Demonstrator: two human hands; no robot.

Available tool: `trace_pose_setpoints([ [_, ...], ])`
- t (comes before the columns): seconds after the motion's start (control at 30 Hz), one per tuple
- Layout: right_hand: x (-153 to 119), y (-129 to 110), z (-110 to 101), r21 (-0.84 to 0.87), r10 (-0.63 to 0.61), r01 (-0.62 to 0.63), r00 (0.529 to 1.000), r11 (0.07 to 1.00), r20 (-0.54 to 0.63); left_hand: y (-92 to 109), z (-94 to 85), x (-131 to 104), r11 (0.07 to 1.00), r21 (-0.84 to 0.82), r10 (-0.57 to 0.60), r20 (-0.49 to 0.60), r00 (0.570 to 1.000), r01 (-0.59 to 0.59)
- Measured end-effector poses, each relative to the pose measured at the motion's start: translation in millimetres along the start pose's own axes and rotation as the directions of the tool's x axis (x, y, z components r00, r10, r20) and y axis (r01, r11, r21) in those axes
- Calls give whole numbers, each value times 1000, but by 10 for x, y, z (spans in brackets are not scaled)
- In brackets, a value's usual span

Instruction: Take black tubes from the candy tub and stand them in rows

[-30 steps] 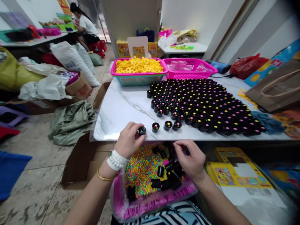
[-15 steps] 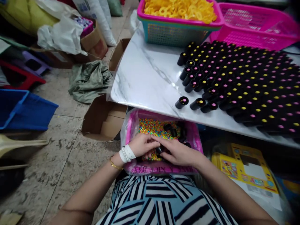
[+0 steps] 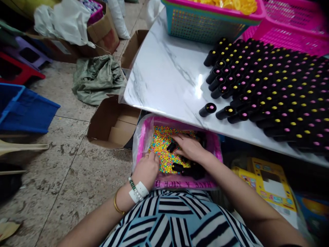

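A pink basket (image 3: pixel 217 151) lined with clear plastic sits below the table edge and holds small multicoloured beads (image 3: pixel 164 137). Several black tubes lie among the beads, one of them (image 3: pixel 171 147) beside my right hand. My left hand (image 3: pixel 147 169) rests at the basket's left side, fingers curled down at the beads; what they hold, if anything, is hidden. Over the beads reaches my right hand (image 3: pixel 189 146), its fingers apart around the black tube without a visible grip. Black tubes with pink or yellow centres (image 3: pixel 272 103) stand in rows on the white table (image 3: pixel 164 79).
A teal and pink basket (image 3: pixel 205 27) of yellow rings and a pink basket (image 3: pixel 290 31) stand at the table's back. An open cardboard box (image 3: pixel 115 127), a green sack (image 3: pixel 99 80) and a blue bin (image 3: pixel 33 109) are at left. Yellow packaging (image 3: pixel 272 181) lies under the table.
My hands were together over the basket and are now apart. The left moved to the basket's left side, the right shifted up and right. The view has shifted slightly.
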State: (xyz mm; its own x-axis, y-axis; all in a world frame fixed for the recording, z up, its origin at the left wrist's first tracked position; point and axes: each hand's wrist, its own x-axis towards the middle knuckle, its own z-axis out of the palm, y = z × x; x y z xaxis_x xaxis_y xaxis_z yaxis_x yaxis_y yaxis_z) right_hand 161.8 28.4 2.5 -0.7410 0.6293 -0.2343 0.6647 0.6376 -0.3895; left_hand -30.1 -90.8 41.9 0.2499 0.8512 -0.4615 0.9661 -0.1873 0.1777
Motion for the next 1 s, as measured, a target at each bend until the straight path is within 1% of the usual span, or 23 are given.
trace_pose_setpoints([
  [0.07, -10, 34, 38, 34, -145, 145, 989, 989, -7, -15, -8, 40, 1000, -27, -10, 41, 999, 11],
  [0.13, -9, 47, 95, 30, -237, 237, 971, 971, 11, -31, -19, 75, 998, -69, 1, 46, 999, 2],
  [0.2, 9, 27, 144, -22, -235, 235, 972, 972, 2, -35, -16, 90, 994, -108, 8, 14, 1000, -6],
  [0.27, 42, -26, 175, -78, -182, 179, 983, 981, -31, -24, 6, 83, 992, -124, -4, -9, 1000, 3],
  [0.33, 80, -100, 196, -93, -164, 159, 985, 983, -48, -3, 36, 66, 993, -112, -21, 7, 1000, 21],
  [0.37, 96, -138, 206, -75, -180, 176, 983, 981, -47, 8, 49, 58, 994, -102, -28, 25, 999, 30],
  [0.43, 109, -198, 221, 29, -225, 228, 972, 973, -71, 25, 66, 47, 995, -87, -37, 58, 998, 42],
  [0.5, 86, -212, 219, 229, -211, 241, 967, 943, -145, 29, 71, 42, 995, -90, -42, 74, 996, 49],
  [0.53, 61, -197, 209, 349, -175, 227, 969, 909, -174, 26, 71, 40, 994, -98, -42, 72, 997, 49],
  [0.6, -3, -124, 173, 544, -82, 168, 981, 822, -178, 15, 72, 33, 993, -115, -29, 44, 999, 34],
  [0.63, -33, -71, 153, 591, -40, 132, 985, 795, -166, 11, 75, 28, 992, -121, -17, 21, 1000, 20],
  [0.67, -58, -15, 136, 597, -5, 101, 987, 796, -161, 8, 79, 24, 992, -126, -1, -4, 1000, 0],
  [0.7, -74, 40, 125, 562, 13, 84, 986, 823, -168, 8, 85, 22, 991, -129, 17, -28, 999, -20],
  [0.73, -79, 87, 121, 489, 21, 74, 982, 869, -186, 12, 91, 23, 990, -132, 32, -49, 998, -38],
  [0.8, -57, 138, 138, 267, 10, 47, 978, 962, -210, 29, 104, 34, 989, -131, 54, -78, 995, -64],
  [0.87, -10, 122, 177, 56, -26, 37, 984, 998, -178, 51, 110, 56, 991, -116, 58, -79, 995, -67],
  [0.9, 12, 95, 198, -9, -45, 44, 988, 999, -149, 59, 109, 66, 992, -104, 63, -66, 996, -70],
  [0.93, 26, 63, 216, -32, -72, 69, 990, 997, -119, 64, 107, 74, 993, -95, 72, -48, 996, -76],
  [0.97, 27, 32, 228, -11, -109, 108, 989, 994, -98, 64, 103, 78, 992, -92, 84, -28, 996, -87],
  [1.0, 15, 8, 230, 46, -145, 150, 984, 988, -102, 60, 98, 76, 990, -96, 98, -13, 995, -99],
])
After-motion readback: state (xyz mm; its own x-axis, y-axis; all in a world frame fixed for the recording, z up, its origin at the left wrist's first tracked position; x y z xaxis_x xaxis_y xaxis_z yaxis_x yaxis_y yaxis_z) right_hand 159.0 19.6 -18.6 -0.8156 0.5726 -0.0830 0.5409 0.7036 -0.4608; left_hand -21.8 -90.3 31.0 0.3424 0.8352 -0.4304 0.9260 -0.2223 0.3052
